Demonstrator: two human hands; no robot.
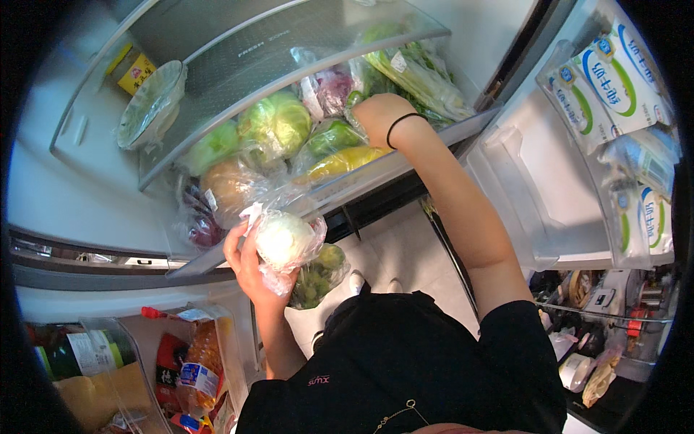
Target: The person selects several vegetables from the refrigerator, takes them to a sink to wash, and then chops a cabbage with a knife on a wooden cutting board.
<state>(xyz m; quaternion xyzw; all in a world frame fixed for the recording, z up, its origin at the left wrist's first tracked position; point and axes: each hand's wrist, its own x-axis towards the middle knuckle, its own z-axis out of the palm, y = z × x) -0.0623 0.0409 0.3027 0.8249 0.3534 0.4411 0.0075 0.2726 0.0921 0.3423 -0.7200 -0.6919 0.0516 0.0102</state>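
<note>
My left hand (255, 266) holds a pale round vegetable (284, 238) in clear plastic wrap, just outside the pulled-out crisper drawer (374, 165). Reaching into the drawer is my right hand (382, 116), with a black band on the wrist. Its fingers are mostly hidden among bagged produce, so its grip is unclear. Close to it lie green peppers (333, 136), a yellow vegetable (347, 163) and a wrapped purple vegetable (333, 89). A cabbage (276, 125) and a tan bagged item (230, 182) are further left, and bagged leafy greens (417, 81) fill the right end.
Above the drawer is a glass shelf (238, 59), with a film-covered bowl (154, 106) and a yellow-labelled jar (130, 70) to the left. Milk packs (607, 81) fill the right door; bottles (200, 363) stand in the left door. A bag of green produce (320, 276) shows below my left hand.
</note>
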